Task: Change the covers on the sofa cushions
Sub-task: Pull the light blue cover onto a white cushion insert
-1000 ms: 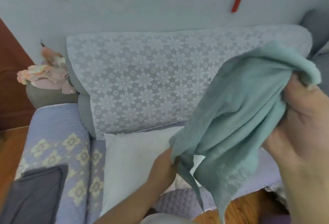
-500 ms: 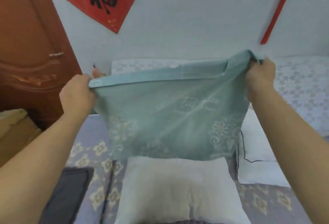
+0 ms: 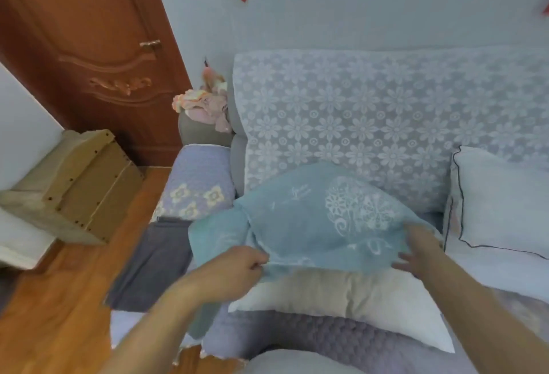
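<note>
Sofa, back draped in white floral lace, seat quilted lavender; on the seat lies the bare white cushion insert, and the teal cover billows over its far half, near edge just above the insert. My left hand pinches the cover's near-left edge between thumb and curled fingers. My right hand holds the near-right edge, fingers partly spread under the cloth; exact grip I cannot tell.

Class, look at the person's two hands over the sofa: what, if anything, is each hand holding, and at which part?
The left hand pinches the teal cushion cover at its near edge. The right hand touches the near right edge; whether it grips cannot be told.
</note>
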Motion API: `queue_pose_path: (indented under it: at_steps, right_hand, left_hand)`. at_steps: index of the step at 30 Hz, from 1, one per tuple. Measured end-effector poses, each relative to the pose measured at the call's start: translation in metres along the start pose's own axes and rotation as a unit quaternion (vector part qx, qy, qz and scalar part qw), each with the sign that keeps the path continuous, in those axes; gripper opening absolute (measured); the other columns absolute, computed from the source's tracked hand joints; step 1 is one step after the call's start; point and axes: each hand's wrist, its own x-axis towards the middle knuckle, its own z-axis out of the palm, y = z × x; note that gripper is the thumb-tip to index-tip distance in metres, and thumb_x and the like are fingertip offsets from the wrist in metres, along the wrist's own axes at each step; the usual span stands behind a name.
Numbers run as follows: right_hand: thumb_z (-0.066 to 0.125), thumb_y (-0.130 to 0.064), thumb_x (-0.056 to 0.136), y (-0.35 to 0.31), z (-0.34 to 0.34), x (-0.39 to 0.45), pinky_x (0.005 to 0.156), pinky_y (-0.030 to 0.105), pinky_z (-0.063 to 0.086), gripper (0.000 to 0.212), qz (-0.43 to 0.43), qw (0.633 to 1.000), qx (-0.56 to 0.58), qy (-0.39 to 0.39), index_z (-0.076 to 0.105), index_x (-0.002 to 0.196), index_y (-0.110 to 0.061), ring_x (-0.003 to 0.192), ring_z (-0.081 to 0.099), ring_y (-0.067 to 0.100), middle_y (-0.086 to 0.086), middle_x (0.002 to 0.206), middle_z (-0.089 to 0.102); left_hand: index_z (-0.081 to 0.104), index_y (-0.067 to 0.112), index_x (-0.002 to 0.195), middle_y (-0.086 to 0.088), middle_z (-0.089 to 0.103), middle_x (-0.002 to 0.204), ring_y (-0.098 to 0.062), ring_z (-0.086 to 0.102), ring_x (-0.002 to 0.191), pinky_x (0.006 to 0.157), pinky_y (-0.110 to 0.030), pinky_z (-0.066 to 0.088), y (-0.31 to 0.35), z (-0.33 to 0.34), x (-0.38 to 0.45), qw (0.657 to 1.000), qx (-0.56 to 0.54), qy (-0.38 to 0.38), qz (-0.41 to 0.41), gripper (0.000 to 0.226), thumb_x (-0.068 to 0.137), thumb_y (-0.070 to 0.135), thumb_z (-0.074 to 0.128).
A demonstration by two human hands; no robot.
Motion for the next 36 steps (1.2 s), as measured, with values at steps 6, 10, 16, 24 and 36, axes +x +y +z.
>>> queue_pose_path:
  at_steps: [6, 10, 16, 24, 36]
  right_hand:
    - [0.071, -0.003, 0.073, 0.111, 0.050, -0.091, 0.068, 0.043, 0.059, 0.041, 0.209, 0.944, -0.013, -0.257, 0.065, 0.111, 0.011, 0.072, 0.067, 0.034, 0.026, 0.091, 0.066]
    - [0.049, 0.003, 0.097, 0.119, 0.036, -0.094, 0.056, 0.035, 0.053, 0.011, 0.079, 0.995, -0.022, -0.053, 0.059, 0.101, 0.006, 0.068, 0.061, 0.033, 0.021, 0.079, 0.063]
    - [0.043, -0.021, 0.104, 0.105, 0.022, -0.112, 0.084, 0.029, 0.042, 0.016, -0.072, 0.990, -0.125, -0.005, 0.057, 0.107, -0.015, 0.094, 0.059, 0.020, 0.006, 0.109, 0.066]
    - [0.079, -0.018, 0.078, 0.070, -0.029, -0.150, 0.092, 0.031, 0.056, 0.052, -0.137, 0.974, -0.138, -0.119, 0.054, 0.123, -0.030, 0.101, 0.066, 0.009, -0.010, 0.111, 0.069]
    - [0.076, -0.039, 0.082, 0.047, -0.106, -0.160, 0.077, 0.029, 0.044, 0.076, -0.181, 0.897, -0.391, 0.095, 0.031, 0.144, -0.035, 0.103, 0.061, 0.017, -0.004, 0.121, 0.062]
  left_hand:
    - [0.050, 0.032, 0.118, 0.001, 0.063, 0.118, -0.020, 0.062, 0.109, 0.099, -0.043, 0.050, 0.055, 0.138, 0.041, 0.977, -0.075, -0.196, 0.042, 0.044, 0.074, 0.034, 0.051]
    - [0.051, 0.053, 0.126, 0.015, 0.065, 0.121, 0.001, 0.063, 0.099, 0.098, -0.022, 0.048, 0.057, 0.149, 0.042, 0.949, -0.190, -0.242, 0.061, 0.046, 0.091, 0.024, 0.058]
    - [0.010, 0.038, 0.160, 0.000, 0.068, 0.106, -0.012, 0.062, 0.080, 0.073, -0.029, 0.051, 0.052, 0.170, 0.078, 0.982, -0.172, -0.034, -0.064, 0.075, 0.097, 0.023, 0.048]
    - [0.044, 0.027, 0.145, -0.008, 0.043, 0.126, -0.031, 0.055, 0.111, 0.091, -0.039, 0.050, 0.041, 0.140, 0.134, 0.989, 0.058, 0.126, -0.059, 0.047, 0.098, 0.028, 0.046]
    - [0.067, 0.009, 0.109, -0.016, 0.068, 0.113, -0.033, 0.062, 0.097, 0.083, -0.038, 0.050, 0.060, 0.075, 0.147, 0.896, -0.266, 0.304, -0.185, 0.025, 0.097, 0.008, 0.045]
